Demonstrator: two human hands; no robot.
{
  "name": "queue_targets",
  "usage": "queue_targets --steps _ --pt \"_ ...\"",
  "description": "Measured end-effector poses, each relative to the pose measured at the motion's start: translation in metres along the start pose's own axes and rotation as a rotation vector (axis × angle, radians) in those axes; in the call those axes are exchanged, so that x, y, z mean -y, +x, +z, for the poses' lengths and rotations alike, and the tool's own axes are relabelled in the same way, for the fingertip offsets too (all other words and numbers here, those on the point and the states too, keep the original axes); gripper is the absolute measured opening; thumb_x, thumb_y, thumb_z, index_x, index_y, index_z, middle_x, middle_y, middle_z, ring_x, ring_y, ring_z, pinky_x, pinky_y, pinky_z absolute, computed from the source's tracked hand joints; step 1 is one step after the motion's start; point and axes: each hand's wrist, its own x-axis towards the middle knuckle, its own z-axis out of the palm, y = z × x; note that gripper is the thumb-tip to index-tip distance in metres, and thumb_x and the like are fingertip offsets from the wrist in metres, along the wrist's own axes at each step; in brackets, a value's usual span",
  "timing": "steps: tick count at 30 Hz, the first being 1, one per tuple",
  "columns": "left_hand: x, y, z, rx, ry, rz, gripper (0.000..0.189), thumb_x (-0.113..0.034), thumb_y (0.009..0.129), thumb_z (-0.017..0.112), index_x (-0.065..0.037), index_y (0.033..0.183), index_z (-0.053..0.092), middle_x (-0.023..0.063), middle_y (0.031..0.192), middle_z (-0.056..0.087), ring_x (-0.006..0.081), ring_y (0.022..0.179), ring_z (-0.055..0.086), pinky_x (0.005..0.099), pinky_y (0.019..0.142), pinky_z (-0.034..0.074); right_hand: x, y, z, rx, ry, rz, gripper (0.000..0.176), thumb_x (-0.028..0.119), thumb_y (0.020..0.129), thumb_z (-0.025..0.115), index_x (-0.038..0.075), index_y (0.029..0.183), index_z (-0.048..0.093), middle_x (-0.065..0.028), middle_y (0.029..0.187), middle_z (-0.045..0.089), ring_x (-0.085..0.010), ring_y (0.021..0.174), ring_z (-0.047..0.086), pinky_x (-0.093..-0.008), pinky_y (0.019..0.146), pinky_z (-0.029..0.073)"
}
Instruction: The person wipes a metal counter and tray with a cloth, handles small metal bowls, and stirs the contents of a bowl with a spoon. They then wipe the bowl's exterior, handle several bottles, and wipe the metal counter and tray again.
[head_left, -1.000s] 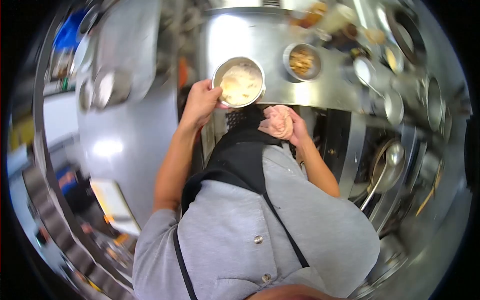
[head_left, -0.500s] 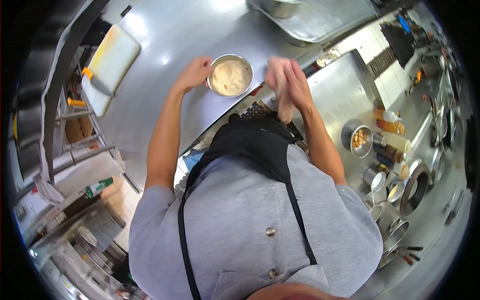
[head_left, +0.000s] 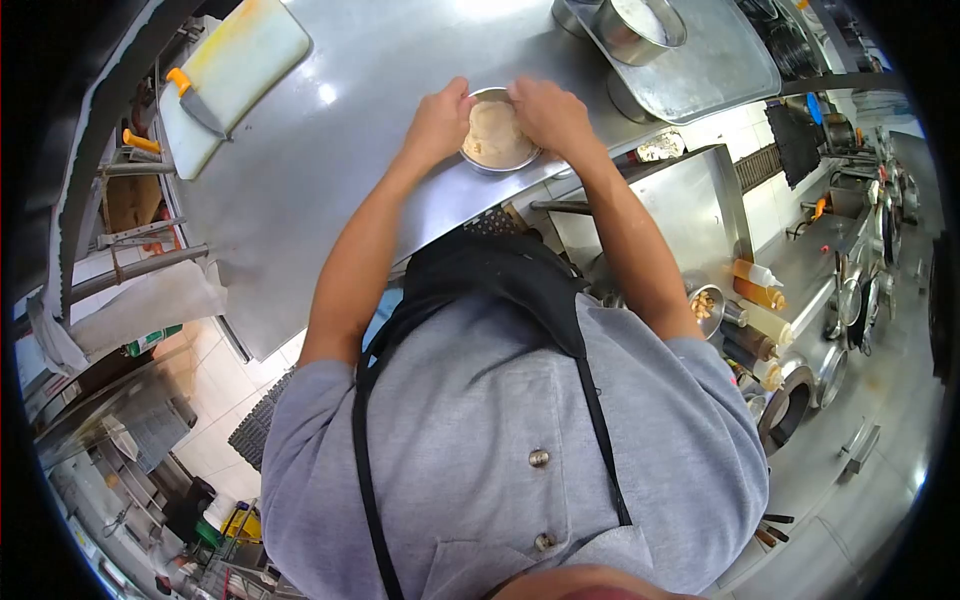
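A round metal bowl [head_left: 501, 169] holds a pale beige, paste-like mass [head_left: 497, 135] and sits near the front edge of the steel worktable [head_left: 370, 110]. My left hand [head_left: 441, 124] is closed on the bowl's left rim, thumb and fingers at the edge. On the opposite side my right hand [head_left: 550, 118] curls its fingers over the right rim. Both hands partly cover the rim.
A white cutting board [head_left: 245, 70] with an orange-handled knife [head_left: 200, 108] lies at the left. At the upper right, a metal tray [head_left: 700, 85] carries a pot [head_left: 635, 40] with white contents. Sauce bottles [head_left: 765, 300] stand at the right beside a bowl of brown pieces [head_left: 703, 305].
My right hand has moved from beside the table edge, where it was blurred near a pale, elongated shape, to the bowl's right rim. The bowl appears farther up and right as the view shifted.
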Motion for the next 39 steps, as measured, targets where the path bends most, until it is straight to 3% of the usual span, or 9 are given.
queue_targets --steps 5,8,10,12,17,26,29,35,39 --pt "-0.013 -0.028 0.028 -0.307 -0.054 -0.25 0.02 -0.018 0.093 0.056 0.0 0.086 0.05 0.0173 0.064 0.058 0.0326 0.062 0.061 0.0432 0.057 0.044 0.01 -0.049 0.006 -0.074 -0.008 0.387 0.023 0.027 0.089 0.051 0.006 0.098 0.055 -0.0241 0.08 0.063 -0.045 0.078 0.062 -0.0546 0.07 0.048" --pt "-0.043 -0.043 -0.001 0.002 -0.351 -0.634 0.022 -0.022 0.093 0.058 -0.003 0.086 0.05 0.0112 0.063 0.059 0.0209 0.061 0.062 0.0389 0.055 0.045 0.004 -0.056 0.005 -0.103 0.038 0.425 0.023 0.023 0.086 0.052 0.003 0.099 0.055 -0.0205 0.075 0.064 -0.043 0.073 0.061 -0.055 0.066 0.046" --pt "-0.01 -0.03 -0.007 0.103 -0.257 -0.571 0.025 -0.027 0.091 0.062 -0.005 0.087 0.051 0.0057 0.063 0.057 0.0131 0.057 0.055 0.033 0.052 0.041 -0.012 -0.045 0.007 -0.036 0.118 0.168 0.021 0.023 0.087 0.054 0.006 0.1 0.055 -0.0191 0.078 0.064 -0.0421 0.077 0.061 -0.0533 0.068 0.046" --pt "0.004 -0.008 -0.014 0.113 0.042 0.043 0.027 -0.029 0.089 0.065 -0.005 0.091 0.053 0.002 0.062 0.054 0.0124 0.054 0.048 0.0303 0.05 0.038 -0.019 -0.021 0.008 -0.026 0.174 -0.031 0.02 0.023 0.087 0.055 0.006 0.098 0.054 -0.019 0.08 0.063 -0.0423 0.079 0.059 -0.0518 0.069 0.045" --pt "0.021 0.026 -0.008 0.367 -0.137 0.049 0.029 -0.028 0.088 0.066 -0.002 0.079 0.055 -0.0012 0.061 0.052 0.0107 0.053 0.044 0.0294 0.049 0.036 -0.03 0.025 0.004 0.04 0.22 -0.369 0.02 0.025 0.09 0.055 0.006 0.096 0.054 -0.0169 0.083 0.059 -0.0412 0.084 0.056 -0.0479 0.071 0.045" --pt "-0.024 -0.025 0.04 -0.286 -0.769 -0.695 0.023 -0.022 0.094 0.058 -0.002 0.084 0.057 0.008 0.073 0.059 0.0141 0.051 0.056 0.0294 0.036 0.044 0.009 -0.043 0.012 -0.199 0.207 0.532 0.025 0.024 0.089 0.052 0.0 0.093 0.055 -0.0248 0.076 0.064 -0.0431 0.068 0.062 -0.0525 0.067 0.05" --pt "-0.03 -0.045 0.038 -0.151 -0.873 -0.646 0.031 -0.03 0.097 0.053 0.0 0.105 0.059 0.0065 0.082 0.063 0.0121 0.057 0.057 0.0265 0.041 0.045 -0.022 -0.039 0.036 -0.238 0.172 0.352 0.023 0.025 0.089 0.052 0.003 0.093 0.055 -0.0221 0.083 0.065 -0.0425 0.079 0.062 -0.051 0.071 0.048" --pt "0.008 0.002 -0.004 0.06 -0.109 0.002 0.026 -0.022 0.082 0.072 -0.005 0.076 0.053 -0.0005 0.061 0.051 0.0092 0.053 0.044 0.0278 0.05 0.038 -0.036 0.02 0.011 0.03 0.26 -0.182 0.027 0.033 0.091 0.052 0.009 0.099 0.06 -0.0209 0.093 0.063 -0.0404 0.089 0.06 -0.049 0.076 0.047" --pt "0.019 0.032 -0.002 0.302 -0.322 -0.13 0.038 -0.021 0.085 0.07 -0.008 0.061 0.044 -0.0058 0.058 0.041 0.0059 0.057 0.035 0.027 0.047 0.03 -0.032 0.034 0.003 0.041 0.214 -0.343 0.026 0.034 0.09 0.053 0.012 0.099 0.062 -0.0204 0.092 0.062 -0.0406 0.086 0.061 -0.0509 0.074 0.047"
